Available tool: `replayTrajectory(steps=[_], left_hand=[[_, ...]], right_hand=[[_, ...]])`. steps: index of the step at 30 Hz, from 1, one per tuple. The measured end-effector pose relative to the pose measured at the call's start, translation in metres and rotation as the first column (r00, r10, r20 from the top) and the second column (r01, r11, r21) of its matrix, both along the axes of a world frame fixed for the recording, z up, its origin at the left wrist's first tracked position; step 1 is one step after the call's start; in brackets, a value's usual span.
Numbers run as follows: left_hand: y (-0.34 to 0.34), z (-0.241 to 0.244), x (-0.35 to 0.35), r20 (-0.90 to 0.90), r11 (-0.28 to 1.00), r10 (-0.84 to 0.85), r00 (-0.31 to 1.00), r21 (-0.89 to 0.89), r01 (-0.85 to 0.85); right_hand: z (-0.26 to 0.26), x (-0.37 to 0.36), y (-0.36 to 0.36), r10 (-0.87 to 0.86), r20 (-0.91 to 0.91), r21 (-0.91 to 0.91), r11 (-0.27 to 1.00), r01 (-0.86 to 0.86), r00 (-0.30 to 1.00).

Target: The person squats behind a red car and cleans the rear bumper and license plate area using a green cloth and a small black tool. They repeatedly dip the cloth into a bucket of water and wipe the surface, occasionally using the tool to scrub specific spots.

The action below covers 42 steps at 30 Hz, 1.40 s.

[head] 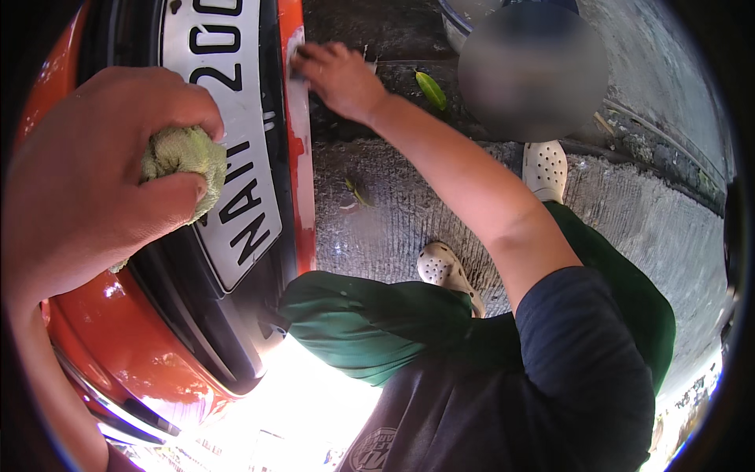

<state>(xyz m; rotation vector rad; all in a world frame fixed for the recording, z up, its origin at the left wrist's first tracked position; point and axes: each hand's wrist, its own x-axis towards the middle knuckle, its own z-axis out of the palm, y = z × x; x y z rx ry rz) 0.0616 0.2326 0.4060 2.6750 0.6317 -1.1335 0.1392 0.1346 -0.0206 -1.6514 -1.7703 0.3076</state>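
My left hand (112, 171) is closed around a crumpled yellow-green cloth (191, 165), in front of the car's red bodywork (130, 348) and black bumper trim (171, 312). Farther off, my right hand (345, 79) reaches to the bumper's red lower edge (305, 236). Under its fingertips is a small dark pad (296, 66), blurred and partly hidden, pressed to the edge. Around the pad, the edge bears a pale, whitish dull patch (299, 118) with red showing at its borders. Between my hands sits a white licence plate (218, 76) with black characters.
Ridged concrete floor (383, 236) lies below the bumper, with a green leaf (432, 90) on its dark strip. A basin (457, 29) stands at the top, partly behind a blurred round patch (532, 71). My feet wear beige perforated clogs (442, 265).
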Motion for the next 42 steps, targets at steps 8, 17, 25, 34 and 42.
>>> replayTrajectory(steps=[8, 17, 25, 34, 42], left_hand=[[0.004, -0.004, 0.021, -0.104, 0.985, 0.144, 0.984, -0.076, -0.152], [0.007, -0.002, -0.009, 0.115, 0.998, 0.060, 0.992, 0.012, -0.062], [0.000, 0.004, 0.011, -0.044, 0.995, 0.087, 0.995, 0.052, -0.085], [0.002, -0.001, 0.003, 0.019, 0.996, 0.056, 0.998, 0.069, -0.057], [0.001, -0.005, -0.001, 0.107, 0.995, 0.055, 0.993, 0.078, -0.064]], right_hand=[[0.008, 0.005, 0.004, 0.085, 0.045, -0.002, 0.996, -0.085, 0.995], [0.038, -0.002, -0.001, 0.127, 0.030, -0.193, 0.974, -0.119, 0.991], [0.019, -0.015, -0.017, 0.114, -0.017, -0.087, 0.990, -0.115, 0.993], [0.031, -0.014, -0.007, 0.042, -0.023, -0.111, 0.993, -0.044, 0.999], [0.030, -0.001, 0.011, 0.020, -0.039, 0.050, 0.999, -0.018, 0.999]])
